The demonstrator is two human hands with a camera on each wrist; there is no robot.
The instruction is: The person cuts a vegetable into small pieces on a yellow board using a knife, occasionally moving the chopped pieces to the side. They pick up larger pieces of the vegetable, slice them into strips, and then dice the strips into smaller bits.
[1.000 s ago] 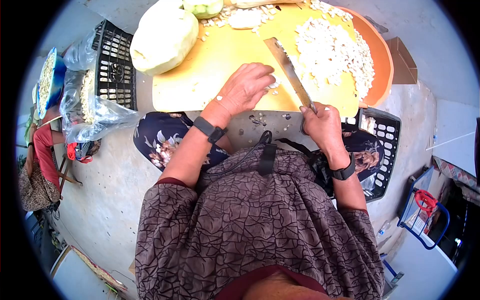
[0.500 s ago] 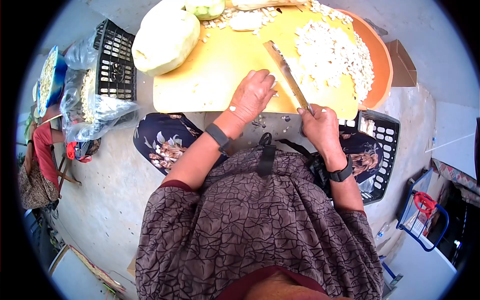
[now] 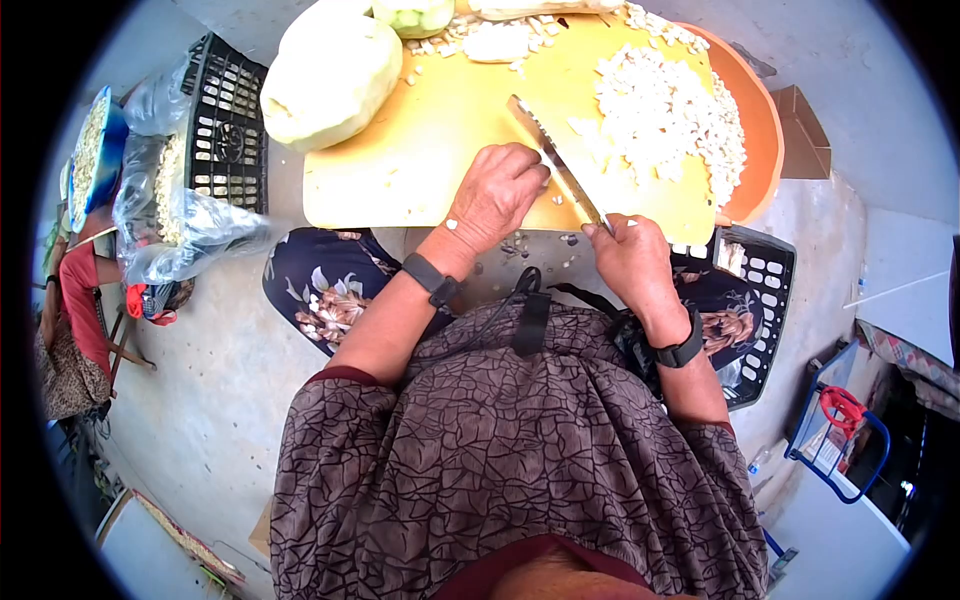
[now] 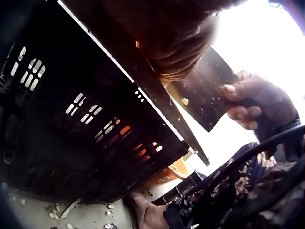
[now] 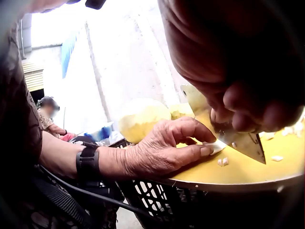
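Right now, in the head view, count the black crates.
2: a left crate behind a plastic bag, and a right crate near the right corner of the board, partly hidden by a knee. The board may hide more.

Gourd (image 3: 332, 85) left, pieces (image 3: 655, 110) right, on board (image 3: 415, 170)

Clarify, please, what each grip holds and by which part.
The right grip holds a broad grey metal cleaver at its handle end; the left grip pinches a small white chunk by one end.
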